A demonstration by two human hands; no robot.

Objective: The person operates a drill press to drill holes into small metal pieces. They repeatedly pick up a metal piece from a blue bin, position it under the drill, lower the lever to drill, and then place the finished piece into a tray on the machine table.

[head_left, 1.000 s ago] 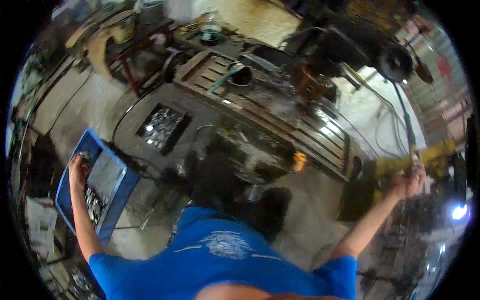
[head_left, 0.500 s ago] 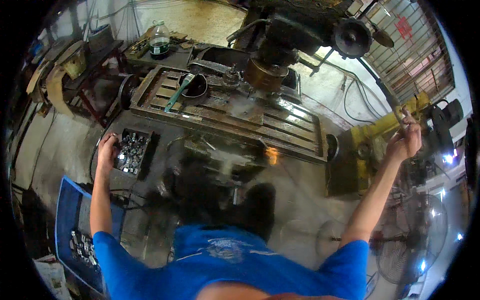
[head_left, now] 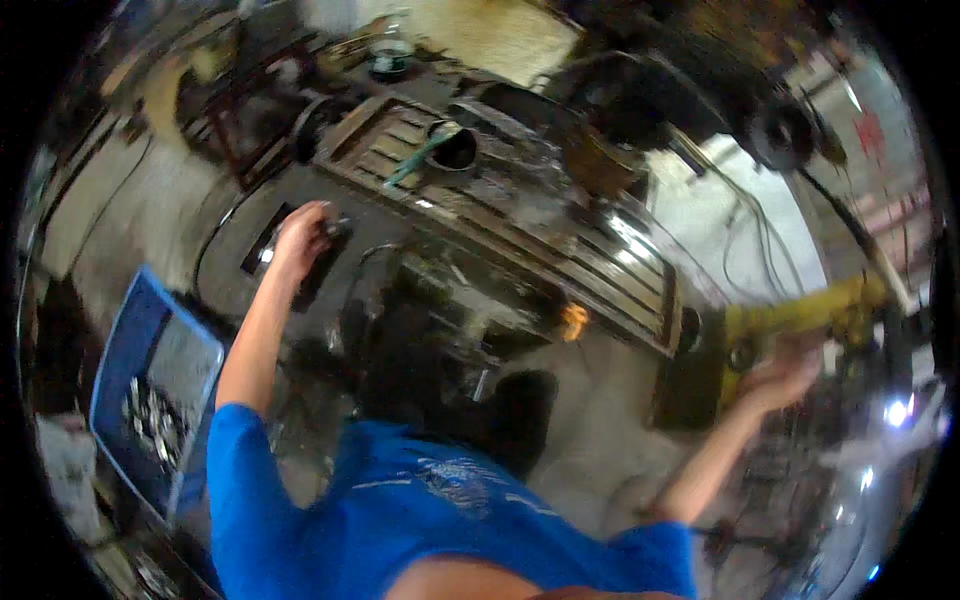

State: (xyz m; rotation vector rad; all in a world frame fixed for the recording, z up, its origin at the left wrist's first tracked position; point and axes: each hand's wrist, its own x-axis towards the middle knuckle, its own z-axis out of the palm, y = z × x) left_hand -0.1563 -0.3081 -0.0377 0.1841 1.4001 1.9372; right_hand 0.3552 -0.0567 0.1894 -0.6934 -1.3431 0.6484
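My left hand is over a dark tray, its fingers curled and pointing down. It covers most of the small metal parts in the tray, and whatever it may grip is hidden. My right hand is far to the right, in front of a yellow machine part. Motion smears its fingers, so I cannot make out their shape. A long lever slants down above that hand, apart from it.
Ahead lies a slotted machine table, bearing a dark bowl and a green-handled brush. A blue crate with metal parts stands at lower left. A bottle is at the back; a handwheel juts out at upper right.
My right hand has come off the lever and dropped lower. My left hand has shifted from the tray's left edge to over its middle. The whole view has turned and blurred.
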